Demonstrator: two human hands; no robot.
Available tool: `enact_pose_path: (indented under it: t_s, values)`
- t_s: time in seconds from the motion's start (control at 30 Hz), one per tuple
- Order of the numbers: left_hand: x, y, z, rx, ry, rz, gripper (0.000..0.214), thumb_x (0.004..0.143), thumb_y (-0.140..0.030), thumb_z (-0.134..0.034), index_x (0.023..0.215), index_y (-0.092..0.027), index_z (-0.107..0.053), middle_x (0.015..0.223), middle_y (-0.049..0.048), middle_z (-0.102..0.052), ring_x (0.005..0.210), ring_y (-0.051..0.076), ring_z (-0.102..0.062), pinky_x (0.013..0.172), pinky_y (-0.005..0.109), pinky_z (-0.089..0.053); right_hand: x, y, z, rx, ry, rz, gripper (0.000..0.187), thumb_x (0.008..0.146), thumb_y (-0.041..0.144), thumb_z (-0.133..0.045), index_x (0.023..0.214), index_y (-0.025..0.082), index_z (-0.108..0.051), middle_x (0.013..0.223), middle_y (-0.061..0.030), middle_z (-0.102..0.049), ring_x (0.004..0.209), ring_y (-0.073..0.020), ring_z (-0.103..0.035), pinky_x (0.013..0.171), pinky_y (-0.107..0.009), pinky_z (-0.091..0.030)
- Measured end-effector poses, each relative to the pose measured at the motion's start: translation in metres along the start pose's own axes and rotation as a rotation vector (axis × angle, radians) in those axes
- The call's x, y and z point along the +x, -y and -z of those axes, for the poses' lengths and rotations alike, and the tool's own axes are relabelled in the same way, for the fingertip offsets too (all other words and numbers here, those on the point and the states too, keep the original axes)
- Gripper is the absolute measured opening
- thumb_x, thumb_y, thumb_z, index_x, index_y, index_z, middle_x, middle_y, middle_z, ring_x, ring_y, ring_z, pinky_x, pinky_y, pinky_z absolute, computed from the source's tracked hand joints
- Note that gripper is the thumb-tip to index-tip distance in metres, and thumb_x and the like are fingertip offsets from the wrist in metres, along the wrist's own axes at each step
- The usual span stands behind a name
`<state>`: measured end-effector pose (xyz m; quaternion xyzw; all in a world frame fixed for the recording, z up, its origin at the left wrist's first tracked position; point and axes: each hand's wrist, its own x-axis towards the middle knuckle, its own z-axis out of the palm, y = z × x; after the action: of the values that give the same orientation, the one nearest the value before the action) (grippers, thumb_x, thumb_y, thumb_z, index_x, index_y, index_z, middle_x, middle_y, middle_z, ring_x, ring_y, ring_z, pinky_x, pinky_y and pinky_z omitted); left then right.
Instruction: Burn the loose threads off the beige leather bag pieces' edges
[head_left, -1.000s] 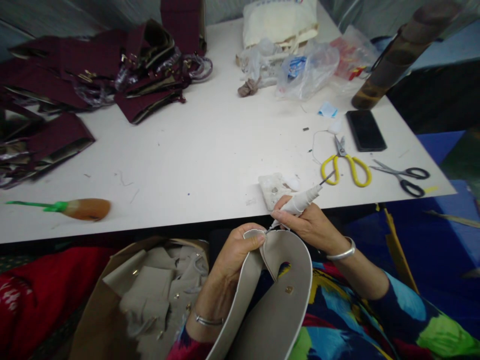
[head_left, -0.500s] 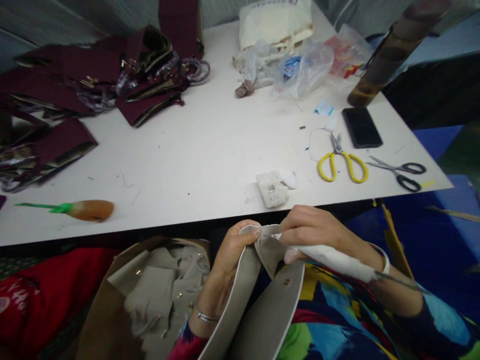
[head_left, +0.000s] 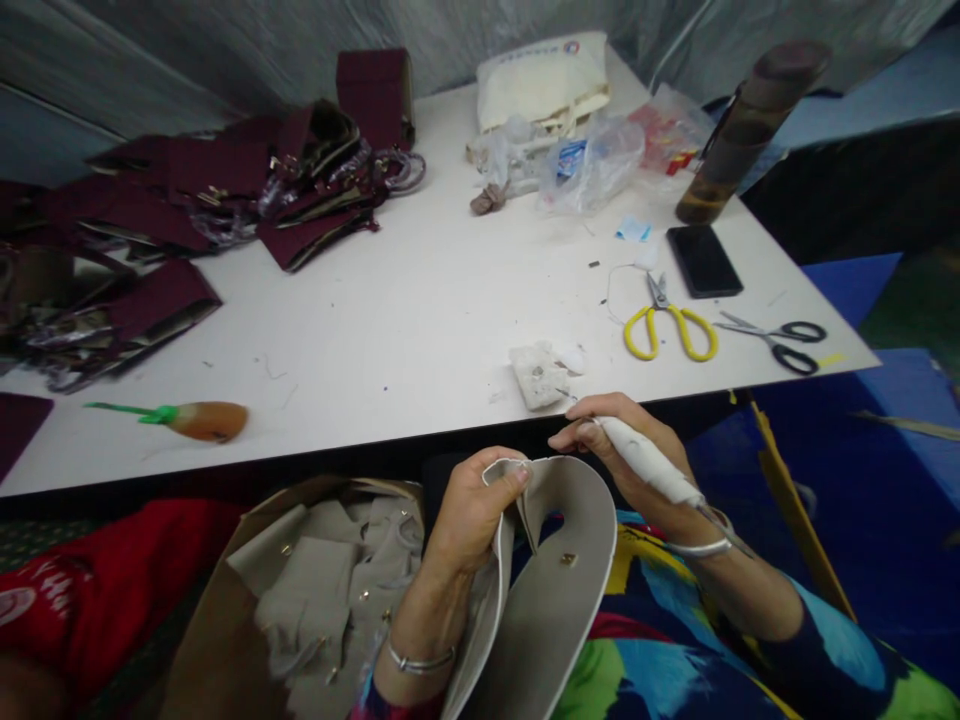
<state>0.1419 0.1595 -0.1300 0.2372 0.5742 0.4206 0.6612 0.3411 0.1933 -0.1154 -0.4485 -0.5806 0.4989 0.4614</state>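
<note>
My left hand (head_left: 480, 505) pinches the upper edge of a beige bag (head_left: 559, 610) between thumb and fingers. The bag hangs open over my lap, with a small gold fitting on its inner face. In my right hand (head_left: 637, 450) is a white pen-shaped tool (head_left: 649, 460) with a cord at its back end and a thin metal tip. That tip is at the near side of a crumpled whitish pad (head_left: 540, 375) on the table edge; whether they touch I cannot tell. The right hand is apart from the bag.
Yellow-handled scissors (head_left: 670, 325), black-handled scissors (head_left: 784, 340), a phone (head_left: 703, 262) and a dark bottle (head_left: 724, 150) are on the table's right. Maroon bags (head_left: 187, 185) pile up at left, behind an orange bottle with green nozzle (head_left: 206, 420). A carton (head_left: 217, 640) holds beige pieces.
My right hand has moved from the bag's edge up to the whitish pad, taking the tool along. The left hand keeps its pinch on the bag. The camera view has shifted slightly.
</note>
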Motion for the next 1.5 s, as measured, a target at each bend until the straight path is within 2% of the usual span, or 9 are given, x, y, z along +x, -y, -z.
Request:
enact_pose_path:
  t_s: [0.1, 0.2, 0.4, 0.57, 0.7, 1.07, 1.17, 1.27, 1.5]
  values:
    - [-0.004, -0.001, -0.003, 0.012, 0.012, -0.016, 0.032, 0.064, -0.035, -0.093, 0.082, -0.015, -0.075, 0.069, 0.0003, -0.067, 0.063, 0.013, -0.056, 0.064, 0.025, -0.042, -0.005, 0.001, -0.002, -0.026, 0.004, -0.026, 0.015, 0.102, 0.038, -0.066, 0.107, 0.024, -0.066, 0.090, -0.0022, -0.080, 0.084, -0.0180, -0.079, 0.074, -0.026, -0.062]
    - [-0.007, -0.001, -0.004, 0.080, 0.024, -0.056, 0.026, 0.066, -0.030, -0.089, 0.082, -0.015, -0.076, 0.070, 0.0005, -0.067, 0.063, 0.013, -0.055, 0.064, 0.025, -0.042, -0.009, 0.000, -0.001, -0.143, 0.015, -0.015, 0.015, 0.100, 0.038, -0.068, 0.106, 0.024, -0.066, 0.097, -0.0030, -0.079, 0.089, -0.0188, -0.077, 0.074, -0.026, -0.059]
    - [-0.012, 0.004, -0.007, 0.223, 0.063, -0.121, 0.023, 0.074, -0.030, -0.081, 0.089, -0.014, -0.074, 0.074, 0.0013, -0.066, 0.067, 0.014, -0.056, 0.066, 0.026, -0.043, -0.019, 0.001, 0.005, -0.229, 0.186, 0.068, 0.025, 0.096, 0.029, -0.072, 0.118, 0.026, -0.060, 0.111, -0.0031, -0.073, 0.096, -0.0183, -0.070, 0.082, -0.028, -0.054]
    - [-0.020, 0.001, -0.017, 0.336, 0.098, -0.232, 0.020, 0.076, -0.027, -0.076, 0.087, -0.018, -0.063, 0.076, -0.0027, -0.060, 0.069, 0.013, -0.051, 0.065, 0.024, -0.041, -0.023, 0.014, 0.005, -0.282, 0.276, 0.016, 0.024, 0.092, 0.024, -0.073, 0.111, 0.025, -0.057, 0.095, 0.0021, -0.069, 0.074, -0.0124, -0.061, 0.066, -0.024, -0.046]
    - [-0.026, -0.003, -0.022, 0.412, 0.090, -0.257, 0.021, 0.075, -0.026, -0.074, 0.085, -0.019, -0.057, 0.073, -0.0040, -0.057, 0.068, 0.012, -0.049, 0.062, 0.023, -0.039, -0.025, 0.019, 0.005, -0.230, 0.327, -0.017, 0.021, 0.093, 0.019, -0.069, 0.108, 0.024, -0.055, 0.090, 0.0044, -0.065, 0.072, -0.0109, -0.058, 0.066, -0.023, -0.045]
    - [-0.031, 0.000, -0.031, 0.413, 0.131, -0.248, 0.020, 0.074, -0.022, -0.070, 0.089, -0.020, -0.056, 0.073, -0.0045, -0.060, 0.065, 0.013, -0.052, 0.059, 0.024, -0.041, -0.028, 0.014, 0.010, -0.180, 0.363, -0.058, 0.024, 0.090, 0.018, -0.069, 0.108, 0.025, -0.055, 0.092, 0.0046, -0.062, 0.077, -0.0109, -0.057, 0.069, -0.022, -0.045]
    - [-0.031, 0.001, -0.030, 0.408, 0.147, -0.244, 0.020, 0.073, -0.020, -0.069, 0.088, -0.019, -0.056, 0.073, -0.0042, -0.060, 0.065, 0.013, -0.051, 0.059, 0.024, -0.041, -0.029, 0.013, 0.009, -0.177, 0.362, -0.042, 0.023, 0.089, 0.018, -0.070, 0.106, 0.024, -0.055, 0.088, 0.0056, -0.061, 0.072, -0.0099, -0.054, 0.065, -0.021, -0.043]
    - [-0.031, 0.001, -0.029, 0.395, 0.152, -0.240, 0.019, 0.072, -0.019, -0.069, 0.086, -0.019, -0.057, 0.073, -0.0038, -0.060, 0.065, 0.013, -0.052, 0.058, 0.023, -0.039, -0.030, 0.013, 0.007, -0.185, 0.341, -0.007, 0.020, 0.089, 0.016, -0.068, 0.103, 0.024, -0.056, 0.083, 0.0066, -0.059, 0.066, -0.0089, -0.051, 0.061, -0.020, -0.040]
    - [-0.029, 0.000, -0.031, 0.321, 0.152, -0.200, 0.018, 0.073, -0.023, -0.071, 0.083, -0.018, -0.057, 0.067, -0.0048, -0.057, 0.060, 0.011, -0.049, 0.054, 0.022, -0.037, -0.032, 0.005, 0.002, -0.171, 0.266, 0.004, 0.023, 0.084, 0.012, -0.067, 0.100, 0.024, -0.057, 0.083, 0.0059, -0.059, 0.067, -0.0099, -0.052, 0.062, -0.020, -0.042]
